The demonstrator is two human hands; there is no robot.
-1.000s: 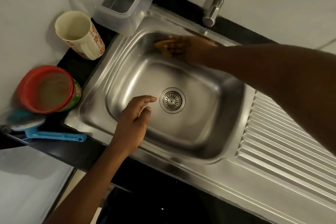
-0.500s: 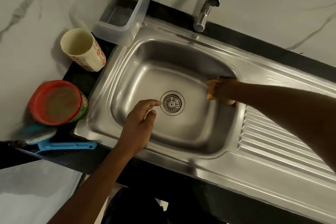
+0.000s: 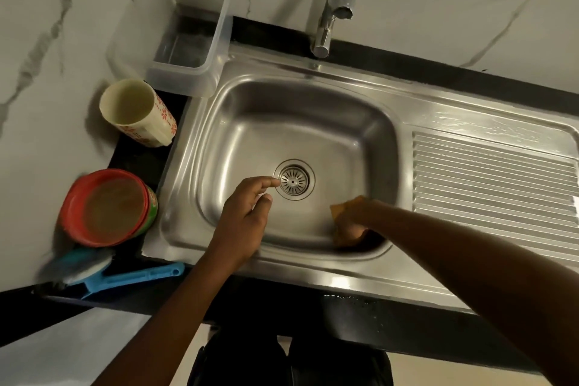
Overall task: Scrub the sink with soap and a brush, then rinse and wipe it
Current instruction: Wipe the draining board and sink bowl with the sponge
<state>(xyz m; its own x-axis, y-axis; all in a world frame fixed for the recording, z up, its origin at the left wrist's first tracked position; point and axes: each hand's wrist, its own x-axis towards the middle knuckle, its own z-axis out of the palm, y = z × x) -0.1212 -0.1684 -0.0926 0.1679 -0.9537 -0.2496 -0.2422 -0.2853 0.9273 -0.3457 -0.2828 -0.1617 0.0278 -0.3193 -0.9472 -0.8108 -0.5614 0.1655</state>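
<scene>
Orange cloth under right hand fingers, gripped | left hand fingers loose, above sink

Single head-worn view, close above, angled forward and down into the sink basin.

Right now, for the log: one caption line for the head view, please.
Right hand presses an orange cloth into the steel sink's near-right corner; left hand hovers beside the drain.
</scene>
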